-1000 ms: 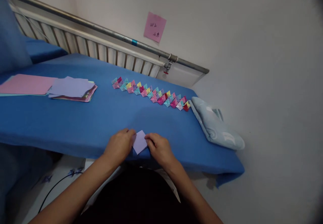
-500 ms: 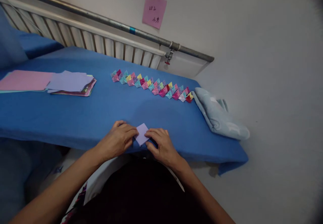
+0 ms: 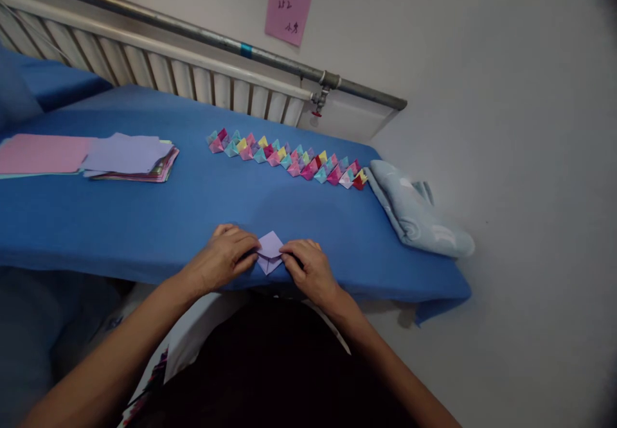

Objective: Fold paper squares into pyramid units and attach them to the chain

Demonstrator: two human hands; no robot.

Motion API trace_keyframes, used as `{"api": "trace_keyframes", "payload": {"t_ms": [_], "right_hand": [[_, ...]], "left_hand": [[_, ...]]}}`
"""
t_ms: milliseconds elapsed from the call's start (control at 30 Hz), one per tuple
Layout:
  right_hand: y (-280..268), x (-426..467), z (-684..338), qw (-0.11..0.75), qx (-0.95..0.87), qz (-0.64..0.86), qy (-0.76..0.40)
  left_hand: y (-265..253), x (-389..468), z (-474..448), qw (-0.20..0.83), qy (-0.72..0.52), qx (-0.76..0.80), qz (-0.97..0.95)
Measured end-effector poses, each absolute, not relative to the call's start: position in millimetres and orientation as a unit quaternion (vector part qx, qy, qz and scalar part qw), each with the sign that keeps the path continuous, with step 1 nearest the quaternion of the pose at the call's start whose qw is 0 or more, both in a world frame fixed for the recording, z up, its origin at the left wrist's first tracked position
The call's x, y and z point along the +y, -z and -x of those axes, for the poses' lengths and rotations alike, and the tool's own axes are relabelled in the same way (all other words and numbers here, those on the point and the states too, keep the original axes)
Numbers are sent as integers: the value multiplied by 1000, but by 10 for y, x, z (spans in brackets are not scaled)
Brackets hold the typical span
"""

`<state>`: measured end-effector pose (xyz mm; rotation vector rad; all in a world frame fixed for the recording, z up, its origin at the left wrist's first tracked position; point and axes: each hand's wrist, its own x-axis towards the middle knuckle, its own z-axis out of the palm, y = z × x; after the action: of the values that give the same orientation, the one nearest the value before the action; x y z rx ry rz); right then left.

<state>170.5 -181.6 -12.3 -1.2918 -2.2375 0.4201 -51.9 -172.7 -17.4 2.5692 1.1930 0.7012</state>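
A small square of lavender origami paper (image 3: pixel 270 244) lies corner-up near the front edge of the blue-covered table (image 3: pixel 202 206). Its upper layer is partly folded up from the bottom, so a lower layer with a centre crease shows beneath. My left hand (image 3: pixel 230 253) pinches the left corner between thumb and fingers. At the right corner, my right hand (image 3: pixel 308 266) grips the paper the same way. Farther back stand rows of folded paper pieces (image 3: pixel 294 158) in pink, blue, yellow, purple and red.
Pink sheets (image 3: pixel 45 153) and a stack of lavender and other coloured paper (image 3: pixel 128 155) lie at the left. A folded light-blue cloth (image 3: pixel 419 213) rests at the right end. Behind the table are a white radiator (image 3: pixel 193 81), a metal pipe (image 3: pixel 202 40) and a pink wall note (image 3: pixel 289 9).
The paper's front layer has been lifted and bent upward from its bottom corner, exposing the layer below. Both hands keep hold of the side corners. The whole view has shifted slightly.
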Motion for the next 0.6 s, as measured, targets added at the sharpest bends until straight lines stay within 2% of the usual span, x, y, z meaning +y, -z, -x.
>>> {"api": "trace_keyframes", "payload": {"t_ms": [267, 600], "right_hand": [[212, -1849, -1714, 292, -792, 516, -146], [225, -1797, -1661, 290, -756, 568, -145]], "left_hand": [[268, -1677, 541, 41, -254, 420, -870], [269, -1673, 475, 110, -270, 505, -813]]}}
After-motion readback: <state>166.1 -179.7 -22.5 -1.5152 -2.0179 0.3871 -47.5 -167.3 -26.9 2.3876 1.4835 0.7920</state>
